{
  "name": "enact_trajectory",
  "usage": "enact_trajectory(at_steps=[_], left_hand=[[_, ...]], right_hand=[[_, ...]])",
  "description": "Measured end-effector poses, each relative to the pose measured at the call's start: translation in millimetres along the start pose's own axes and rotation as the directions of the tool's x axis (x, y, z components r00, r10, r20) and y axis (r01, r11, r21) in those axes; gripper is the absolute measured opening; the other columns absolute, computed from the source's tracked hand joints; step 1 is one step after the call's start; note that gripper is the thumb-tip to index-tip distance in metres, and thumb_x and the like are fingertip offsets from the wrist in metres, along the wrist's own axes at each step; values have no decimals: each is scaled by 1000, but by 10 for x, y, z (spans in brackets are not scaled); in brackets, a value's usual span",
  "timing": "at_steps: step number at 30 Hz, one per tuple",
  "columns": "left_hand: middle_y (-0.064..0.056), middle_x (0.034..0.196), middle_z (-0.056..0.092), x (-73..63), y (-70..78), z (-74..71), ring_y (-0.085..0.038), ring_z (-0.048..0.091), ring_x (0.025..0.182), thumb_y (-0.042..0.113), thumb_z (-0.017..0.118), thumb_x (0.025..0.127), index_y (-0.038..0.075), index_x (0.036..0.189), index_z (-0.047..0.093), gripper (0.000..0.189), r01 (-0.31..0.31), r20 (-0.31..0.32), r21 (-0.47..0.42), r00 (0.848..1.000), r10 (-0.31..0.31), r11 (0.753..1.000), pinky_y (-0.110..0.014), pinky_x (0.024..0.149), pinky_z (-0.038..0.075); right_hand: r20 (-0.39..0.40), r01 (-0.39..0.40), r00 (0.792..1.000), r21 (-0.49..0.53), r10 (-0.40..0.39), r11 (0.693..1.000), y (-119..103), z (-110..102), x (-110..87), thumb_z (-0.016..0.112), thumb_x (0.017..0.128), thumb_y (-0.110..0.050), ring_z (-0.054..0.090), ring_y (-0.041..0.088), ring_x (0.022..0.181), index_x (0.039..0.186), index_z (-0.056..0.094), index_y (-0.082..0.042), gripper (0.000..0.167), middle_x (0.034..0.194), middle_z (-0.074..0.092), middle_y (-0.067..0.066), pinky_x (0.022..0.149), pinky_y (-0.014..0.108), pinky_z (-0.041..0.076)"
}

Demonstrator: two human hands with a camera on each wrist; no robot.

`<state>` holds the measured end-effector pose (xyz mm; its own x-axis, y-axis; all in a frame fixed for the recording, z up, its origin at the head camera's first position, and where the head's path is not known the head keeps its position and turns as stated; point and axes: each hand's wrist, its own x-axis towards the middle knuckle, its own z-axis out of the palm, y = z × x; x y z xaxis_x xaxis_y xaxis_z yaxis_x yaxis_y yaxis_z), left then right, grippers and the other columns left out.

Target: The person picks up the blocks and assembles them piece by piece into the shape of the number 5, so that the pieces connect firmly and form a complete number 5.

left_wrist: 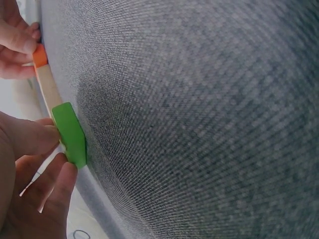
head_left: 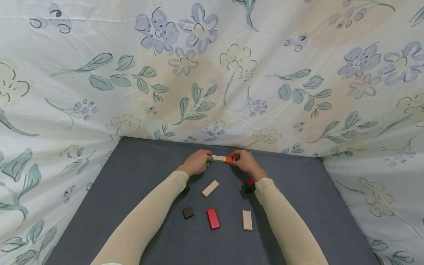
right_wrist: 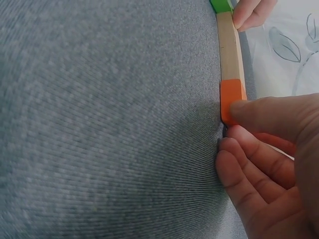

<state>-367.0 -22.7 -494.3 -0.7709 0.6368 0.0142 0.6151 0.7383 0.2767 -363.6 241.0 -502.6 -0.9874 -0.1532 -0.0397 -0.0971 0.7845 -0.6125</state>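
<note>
Toward the back of the grey table, a plain wooden block (head_left: 219, 158) lies in a row between a green block (left_wrist: 71, 134) and an orange block (right_wrist: 232, 101). My left hand (head_left: 198, 162) pinches the green block at the row's left end, thumb on one side and fingertips by its lower end. At the other end, my right hand (head_left: 246, 161) pinches the orange block, with the thumb on its face and the fingers curled below. The plain block's ends meet the green and orange ones. From the head view, most of the green block is hidden behind the left hand.
Nearer the front lie a slanted plain block (head_left: 210, 188), a dark brown block (head_left: 187, 212), a red block (head_left: 213, 218) and another plain block (head_left: 247, 220). Dark and red pieces (head_left: 249, 187) sit beside the right wrist. A floral cloth (head_left: 212, 92) rises behind the table.
</note>
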Motion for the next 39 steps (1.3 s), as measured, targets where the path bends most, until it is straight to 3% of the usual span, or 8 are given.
enact_trajectory(at_steps=[8,24,31,39], left_hand=[[-6,152,59,27,-2,0,-28,53,141,-5,60,104,9,144,72,43,-5,7,-15,1000,5,1000,-44,117,43],[-7,146,63,115,24,-7,-29,57,137,-2,66,103,9,138,75,38,-20,12,45,1000,20,999,-41,112,47],[-8,146,63,100,5,7,-29,56,137,-4,67,101,9,137,76,39,25,-19,-5,1000,-25,1000,-42,114,46],[-10,149,61,74,-9,4,-32,55,139,-4,67,101,7,137,75,39,28,-57,-100,998,-34,995,-44,114,46]], right_hand=[[4,-16,1000,14,16,1000,1,-1,-26,76,101,-8,63,22,79,124,76,-4,24,96,73,5,71,37,52],[10,12,1000,15,-12,1000,70,47,11,81,98,-9,64,22,85,127,76,-6,30,99,72,4,80,41,54],[17,9,1000,25,-9,1000,61,63,7,82,97,-9,62,23,85,131,75,-8,34,100,70,5,78,41,53],[5,19,1000,36,-19,999,84,63,2,83,97,-9,62,23,84,130,76,-9,34,98,69,4,77,40,53]])
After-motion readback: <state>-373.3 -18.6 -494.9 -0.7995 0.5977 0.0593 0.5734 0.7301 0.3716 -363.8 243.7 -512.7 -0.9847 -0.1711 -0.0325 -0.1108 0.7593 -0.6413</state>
